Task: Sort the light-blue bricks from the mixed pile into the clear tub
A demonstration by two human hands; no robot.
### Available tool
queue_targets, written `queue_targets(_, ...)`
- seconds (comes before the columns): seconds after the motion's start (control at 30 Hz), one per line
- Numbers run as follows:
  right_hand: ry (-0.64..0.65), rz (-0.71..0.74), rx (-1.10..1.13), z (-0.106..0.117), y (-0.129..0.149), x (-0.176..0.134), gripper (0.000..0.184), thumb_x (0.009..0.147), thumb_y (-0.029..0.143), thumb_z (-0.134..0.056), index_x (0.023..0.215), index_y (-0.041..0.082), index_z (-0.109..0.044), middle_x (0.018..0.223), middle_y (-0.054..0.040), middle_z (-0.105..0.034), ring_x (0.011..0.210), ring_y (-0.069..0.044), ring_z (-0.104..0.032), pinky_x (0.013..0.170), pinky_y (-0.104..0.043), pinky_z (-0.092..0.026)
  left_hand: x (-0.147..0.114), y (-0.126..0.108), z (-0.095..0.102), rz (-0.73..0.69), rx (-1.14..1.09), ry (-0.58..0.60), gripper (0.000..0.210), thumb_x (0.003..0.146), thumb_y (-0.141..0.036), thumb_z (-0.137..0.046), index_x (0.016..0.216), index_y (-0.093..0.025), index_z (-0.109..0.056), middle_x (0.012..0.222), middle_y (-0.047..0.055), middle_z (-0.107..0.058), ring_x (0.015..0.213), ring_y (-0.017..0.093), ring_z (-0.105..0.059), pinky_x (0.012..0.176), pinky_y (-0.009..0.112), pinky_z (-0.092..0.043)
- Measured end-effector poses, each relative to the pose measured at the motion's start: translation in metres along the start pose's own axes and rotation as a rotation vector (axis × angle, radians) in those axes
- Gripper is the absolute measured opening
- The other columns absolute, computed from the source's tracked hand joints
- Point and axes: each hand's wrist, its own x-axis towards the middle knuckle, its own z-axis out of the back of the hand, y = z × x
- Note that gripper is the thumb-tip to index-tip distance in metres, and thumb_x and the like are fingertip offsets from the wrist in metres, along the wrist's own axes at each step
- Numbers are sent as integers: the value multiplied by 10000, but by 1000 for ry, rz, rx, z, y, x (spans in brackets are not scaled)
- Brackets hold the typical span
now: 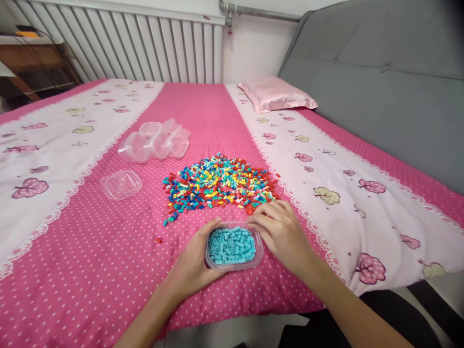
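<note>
A small clear plastic container (259,258) filled with light-blue toy bricks (232,245) sits near the front edge of the bed. Wrapped round its left side is my left hand (197,261), thumb and fingers against the wall. My right hand (279,229) is at the container's upper right corner, fingers curled and pressed together. Its fingertips are by the rim, and whether they pinch a brick or the rim cannot be made out. Just beyond lies a wide heap of mixed toy bricks (221,186) in red, blue, yellow, green and white.
To the left lie a clear lid (122,184) and several clear plastic containers (155,140) in a cluster. A loose red brick (159,239) lies left of the heap. A pink pillow (277,94) rests at the back, beside a grey headboard (380,72). A white radiator (145,46) lines the wall.
</note>
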Motion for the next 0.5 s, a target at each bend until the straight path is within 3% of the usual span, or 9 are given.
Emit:
queue_targets(0.23,120,34,23,1,-2,-1,66,903,176,-704,852,207,-732,891,-29,-624,885,-212,-549,846,-376,-369,0,1,-1,7,27,-8,898,804,-435,-793,1505,-313,-245,1412,114,-549,1257,326,-582,1046,504,-510)
queue_targets(0.4,40,71,15,-2,2,-1,102,948,201,-644,942,213,-745,893,-41,-613,878,-216,-522,847,-381,-369,0,2,-1,-3,36,-14,894,804,-436,-790,1506,-297,-255,1405,121,-552,1251,330,-586,1038,496,-520)
queue_targets(0.5,57,107,8,-4,2,-1,122,955,221,-636,975,243,-754,892,-39,-613,877,-220,-518,842,-386,-362,0,1,-1,-7,34,-20,895,807,-440,-788,1508,-293,-251,1413,127,-543,1261,333,-577,1044,504,-515)
